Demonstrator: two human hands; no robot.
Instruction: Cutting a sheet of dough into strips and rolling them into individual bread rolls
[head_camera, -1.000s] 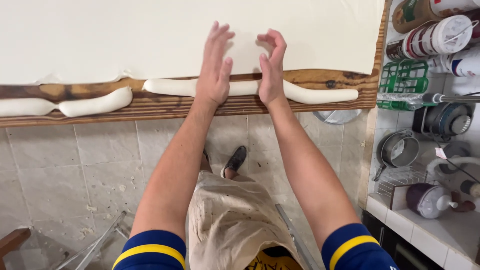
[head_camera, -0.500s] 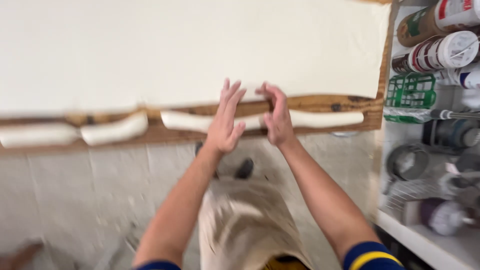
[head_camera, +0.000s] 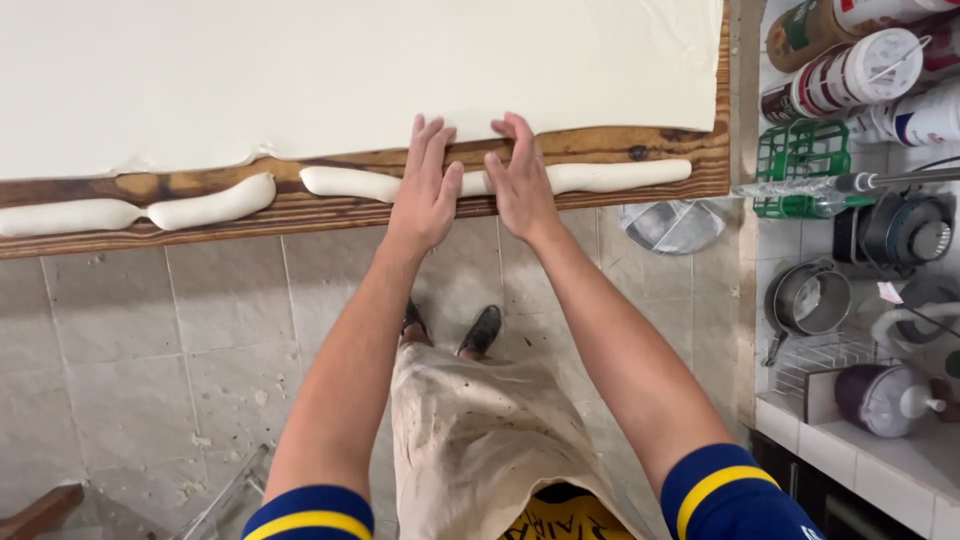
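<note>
Head view: left hand (head_camera: 425, 190) and right hand (head_camera: 518, 180), fingers outstretched, flat on the dough rope (head_camera: 600, 177).

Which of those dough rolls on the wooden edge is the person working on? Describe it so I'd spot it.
Find the wooden board under the big white dough sheet. Along its front edge lie dough ropes; the one meant is the long rope at the right end. Unlike the short rolls further left, both hands press flat on it.

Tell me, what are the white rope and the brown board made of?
The rope looks like soft raw dough: matte, pale, smooth, with rounded ends. The board looks like wood, probably stained dark: brown grain streaks and a knot show. Both hands, left and right, press on the rope.
</note>
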